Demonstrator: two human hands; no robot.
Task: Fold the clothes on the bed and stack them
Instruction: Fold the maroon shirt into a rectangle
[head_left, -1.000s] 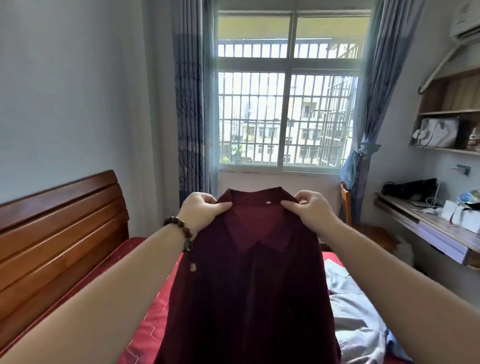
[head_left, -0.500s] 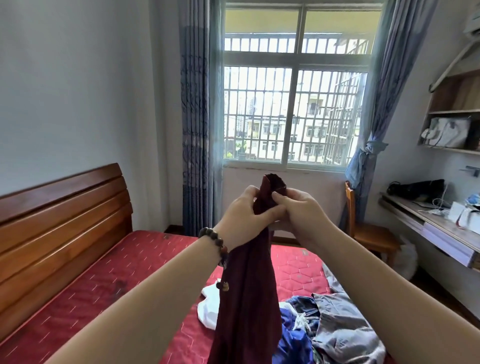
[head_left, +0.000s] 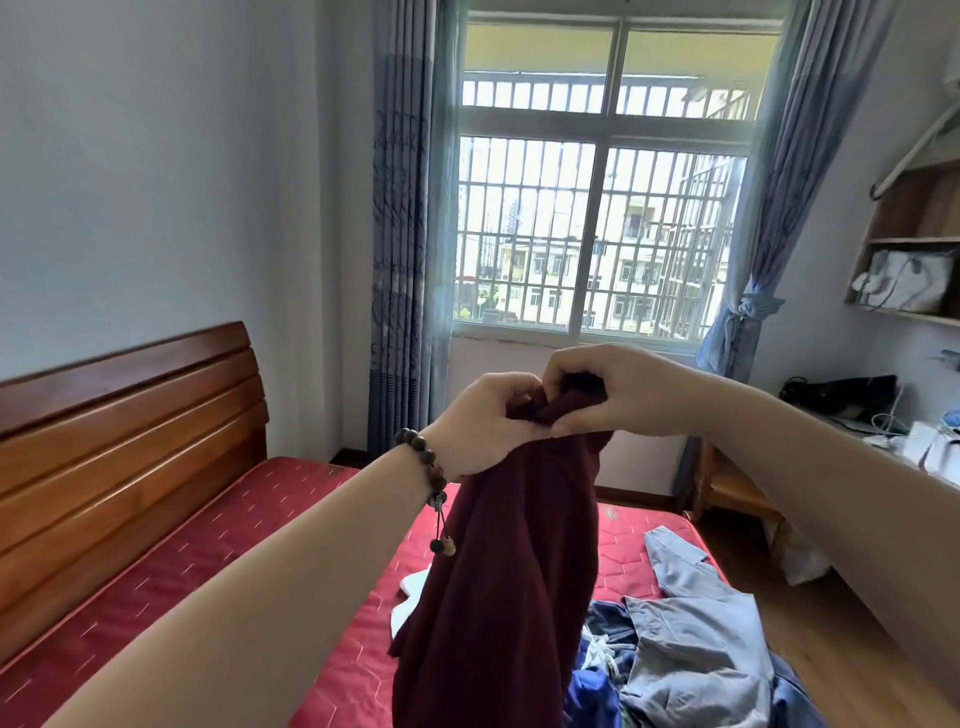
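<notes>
A dark red collared shirt (head_left: 509, 582) hangs in the air in front of me, folded lengthwise into a narrow strip. My left hand (head_left: 483, 426), with a bead bracelet on the wrist, and my right hand (head_left: 602, 389) pinch its top edge together, touching each other. Below lies the bed (head_left: 218, 571) with a red quilted mattress. On its right part sits a loose pile of clothes: a grey garment (head_left: 696, 644), blue items (head_left: 592, 691) and a white piece (head_left: 410, 597) partly hidden behind the shirt.
A wooden headboard (head_left: 124, 447) runs along the left. Ahead is a barred window (head_left: 597, 218) with blue curtains. A wooden chair (head_left: 727, 493) and a cluttered desk (head_left: 883, 431) stand at the right, with shelves above. Wooden floor shows beside the bed.
One second ago the shirt was spread wide between my hands. They have come together, doubling the shirt lengthwise, and the view has tilted down a little toward the bed.
</notes>
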